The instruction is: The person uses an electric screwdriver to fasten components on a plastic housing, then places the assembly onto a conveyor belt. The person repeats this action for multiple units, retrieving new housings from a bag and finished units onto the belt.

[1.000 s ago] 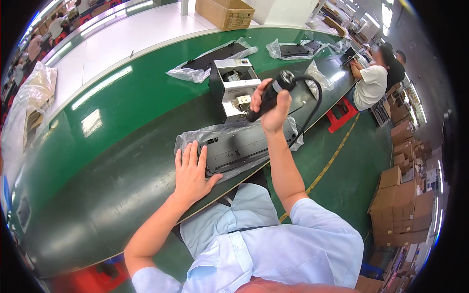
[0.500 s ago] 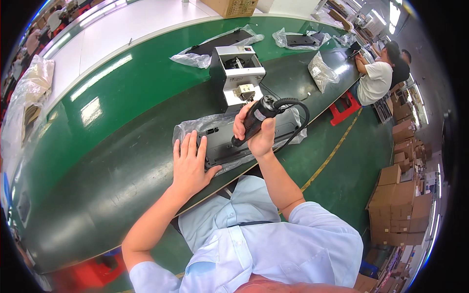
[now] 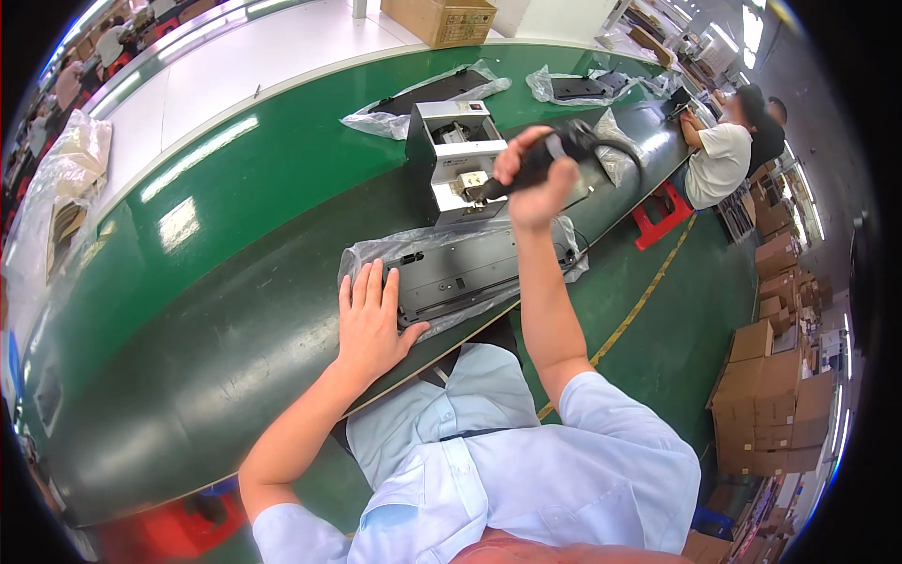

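Note:
My right hand [image 3: 543, 199] is wrapped round a black electric screwdriver [image 3: 569, 141], slightly smeared by motion, with a cable curving off its rear end. Its tip points left and down at the front of a grey and black screw feeder [image 3: 460, 153], at the small metal block; whether they touch I cannot tell. Flat on the left end of a long black panel [image 3: 460, 266] rests my left hand [image 3: 369, 320], fingers stretched out. Under and around the panel lies a clear plastic bag [image 3: 361, 252].
Farther along the green-topped workbench [image 3: 188, 282] lie more black panels [image 3: 432, 92] on plastic and a clear bag [image 3: 615, 150]. A cardboard box [image 3: 440, 21] stands at the back. Two people sit at the right, near a red stool [image 3: 662, 216]. Stacked cartons [image 3: 770, 399] line the right side.
My right hand has lifted the electric screwdriver up and right, away from above the panel, and its tip now points at the screw feeder. My left hand stays on the panel.

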`<action>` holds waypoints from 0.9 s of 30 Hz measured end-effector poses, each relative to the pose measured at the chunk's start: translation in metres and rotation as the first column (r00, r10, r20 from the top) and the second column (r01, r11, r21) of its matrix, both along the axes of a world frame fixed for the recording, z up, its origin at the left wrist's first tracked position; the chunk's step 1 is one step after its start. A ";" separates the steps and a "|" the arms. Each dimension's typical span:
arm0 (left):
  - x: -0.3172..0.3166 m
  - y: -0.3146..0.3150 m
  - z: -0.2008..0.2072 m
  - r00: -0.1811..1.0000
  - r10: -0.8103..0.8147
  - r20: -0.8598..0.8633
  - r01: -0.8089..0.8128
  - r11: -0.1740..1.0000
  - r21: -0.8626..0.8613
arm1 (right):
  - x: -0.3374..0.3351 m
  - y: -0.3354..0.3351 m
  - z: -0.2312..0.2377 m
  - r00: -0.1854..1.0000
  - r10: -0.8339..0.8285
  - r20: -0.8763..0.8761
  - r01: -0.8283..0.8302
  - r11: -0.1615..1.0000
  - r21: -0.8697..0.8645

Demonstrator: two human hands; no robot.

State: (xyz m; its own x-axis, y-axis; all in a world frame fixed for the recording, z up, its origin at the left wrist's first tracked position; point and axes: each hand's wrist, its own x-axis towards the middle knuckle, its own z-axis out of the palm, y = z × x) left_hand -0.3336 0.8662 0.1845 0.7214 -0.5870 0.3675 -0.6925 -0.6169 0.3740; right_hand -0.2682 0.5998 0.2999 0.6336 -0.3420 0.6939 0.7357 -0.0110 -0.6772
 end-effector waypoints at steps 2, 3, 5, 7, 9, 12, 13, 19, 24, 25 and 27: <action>0.001 0.002 -0.001 0.999 0.030 -0.026 -0.030 1.000 -0.003 | 0.018 0.000 -0.003 0.998 0.014 -0.053 -0.015 1.000 -0.008; -0.001 0.002 -0.001 1.000 0.017 -0.022 -0.017 1.000 0.000 | 0.011 -0.005 -0.006 0.997 0.041 -0.069 -0.041 0.999 -0.003; -0.001 0.002 -0.001 1.000 0.012 -0.017 -0.012 1.000 -0.006 | -0.004 -0.003 -0.012 0.990 0.074 -0.118 -0.077 0.997 -0.022; 0.000 0.002 0.002 1.000 0.016 -0.011 -0.016 1.000 -0.003 | -0.020 0.005 -0.025 0.979 0.123 -0.161 -0.121 0.992 0.024; 0.000 0.002 0.004 1.000 0.021 -0.015 -0.021 1.000 0.009 | -0.033 0.028 -0.026 0.971 0.169 -0.170 -0.163 0.985 0.051; 0.000 0.004 0.003 1.000 0.016 -0.003 -0.016 1.000 -0.003 | -0.038 0.065 -0.031 0.935 0.313 -0.168 -0.303 0.949 0.081; 0.000 0.005 0.001 1.000 0.026 -0.001 -0.026 1.000 -0.007 | -0.034 0.077 -0.033 0.913 0.370 -0.169 -0.363 0.929 0.074; 0.002 0.003 -0.003 1.000 0.024 -0.009 -0.025 1.000 -0.010 | -0.001 0.113 -0.049 0.898 0.424 -0.120 -0.413 0.904 0.105; 0.003 0.003 -0.001 1.000 0.021 -0.008 -0.021 1.000 -0.005 | 0.005 0.120 -0.061 0.877 0.418 -0.237 -0.397 0.908 0.136; 0.003 0.003 -0.002 1.000 0.018 -0.011 -0.018 1.000 -0.005 | 0.004 0.121 -0.061 0.873 0.421 -0.245 -0.405 0.907 0.116; 0.004 0.004 -0.004 1.000 0.027 0.001 -0.027 1.000 -0.009 | 0.007 0.125 -0.061 0.870 0.405 -0.282 -0.391 0.914 0.104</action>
